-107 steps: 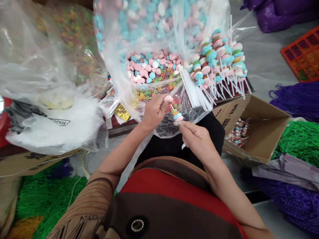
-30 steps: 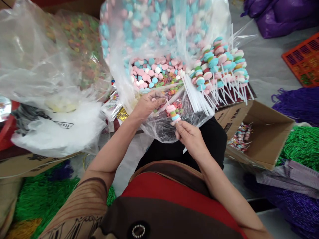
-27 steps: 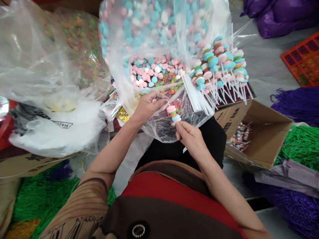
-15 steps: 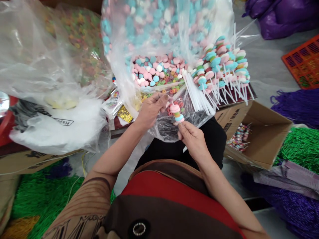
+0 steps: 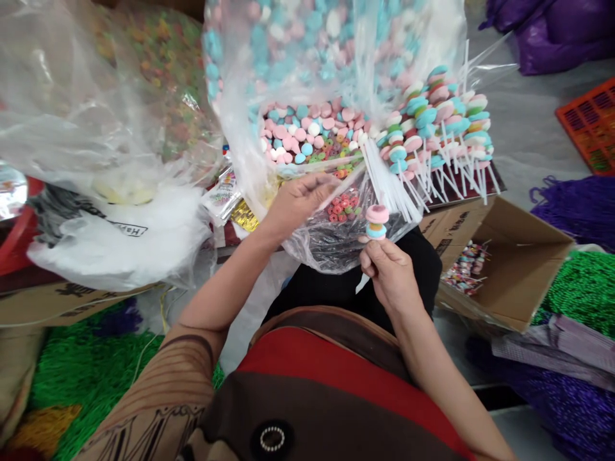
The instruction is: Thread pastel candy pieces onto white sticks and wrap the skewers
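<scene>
- Our right grip (image 5: 394, 272), thumb and fingertips pinched together, has hold of a short skewer of soft pink, orange and pale-blue candies (image 5: 376, 224), raised just in front of the clear plastic near our lap.
- Our left grip (image 5: 300, 202) sits to the left of that skewer, apart from it, with bent fingers over the plastic; we cannot tell whether anything is between them.
- At the top middle we see a big clear plastic bag of pink, blue and white discs (image 5: 237, 128).
- To its left stands a clear plastic bag of small coloured rings (image 5: 72, 115).
- Below that bag lies a white printed plastic bag (image 5: 163, 246).
- Right of our knees we have an open brown cardboard box (image 5: 523, 256) with wrapped, multicoloured pieces inside.
- Above the box, finished-looking candy skewers on white sticks (image 5: 446, 125) lie bunched on the dark-red surface (image 5: 497, 179).
- Just beside them we see a bundle of plain white sticks (image 5: 387, 179).
- Loose pink, white and blue discs (image 5: 300, 131) spread near the big bag's mouth.
- Smallest, we find red ring candies (image 5: 344, 205) between our two hands.
</scene>
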The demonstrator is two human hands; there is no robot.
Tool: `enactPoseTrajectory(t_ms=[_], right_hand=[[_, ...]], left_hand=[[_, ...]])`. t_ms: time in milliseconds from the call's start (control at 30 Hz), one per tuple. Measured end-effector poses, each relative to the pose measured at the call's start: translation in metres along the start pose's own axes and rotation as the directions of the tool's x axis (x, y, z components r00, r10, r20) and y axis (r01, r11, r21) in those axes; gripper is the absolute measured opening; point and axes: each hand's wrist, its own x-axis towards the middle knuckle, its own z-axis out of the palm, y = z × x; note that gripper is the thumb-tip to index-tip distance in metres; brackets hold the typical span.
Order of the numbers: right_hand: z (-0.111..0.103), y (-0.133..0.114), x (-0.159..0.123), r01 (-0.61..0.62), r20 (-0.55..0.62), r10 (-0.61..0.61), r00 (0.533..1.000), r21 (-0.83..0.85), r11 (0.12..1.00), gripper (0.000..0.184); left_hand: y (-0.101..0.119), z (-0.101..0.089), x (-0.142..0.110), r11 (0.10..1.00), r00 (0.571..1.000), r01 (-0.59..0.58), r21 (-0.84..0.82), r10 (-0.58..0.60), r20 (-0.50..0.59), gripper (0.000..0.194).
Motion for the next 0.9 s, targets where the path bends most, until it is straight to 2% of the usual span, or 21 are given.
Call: enactPoseTrajectory(t_ms=[33,67,133,167,233,300,433,700,800,900], right_hand=[[0.0,-0.002,0.0,0.002,-0.006,-0.002,1.0,0.014,1.0,0.034],[0.001,-0.003,-0.001,0.002,-0.007,-0.002,1.0,0.019,1.0,0.035],[0.003,-0.003,-0.001,-0.002,0.003,0.002,1.0,0.012,1.0,0.038],[0.003,-0.002,-0.001,-0.004,0.015,0.004,1.0,0.004,1.0,0.038],[0.004,0.0,-0.002,-0.004,0.038,0.004,0.999,-0.009,1.0,0.038],[0.004,0.003,-0.002,0.004,0.055,-0.002,0.998,-0.022,1.0,0.037],[0.003,0.006,-0.001,0.03,0.064,-0.028,0.998,-0.043,0.999,0.034],[0.005,0.006,0.0,0.045,0.073,-0.04,0.997,-0.069,0.997,0.033],[0.005,0.006,0.0,0.044,0.065,-0.039,0.997,-0.069,0.997,0.034],[0.005,0.006,0.0,0.046,0.062,-0.041,0.997,-0.081,0.996,0.036]], left_hand=[[-0.004,-0.009,0.007,0.983,0.997,-0.046,0.175,0.057,-0.056,0.028],[-0.008,-0.017,0.013,0.928,0.991,-0.069,0.366,0.105,-0.081,0.024],[-0.016,-0.028,0.025,0.721,0.992,-0.052,0.691,0.118,-0.049,0.02],[-0.019,-0.031,0.03,0.603,0.996,-0.038,0.797,0.091,-0.022,0.019],[-0.022,-0.031,0.034,0.424,1.0,-0.03,0.905,0.016,0.025,0.024],[-0.022,-0.028,0.034,0.343,0.997,-0.048,0.938,-0.035,0.064,0.029],[-0.02,-0.025,0.031,0.305,0.995,-0.058,0.951,-0.062,0.08,0.031],[-0.027,-0.032,0.037,0.349,0.994,-0.058,0.935,-0.069,0.087,0.031],[-0.025,-0.029,0.039,0.361,0.998,-0.029,0.932,-0.037,0.046,0.033],[-0.023,-0.022,0.043,0.343,0.998,-0.039,0.938,-0.04,0.056,0.035]])
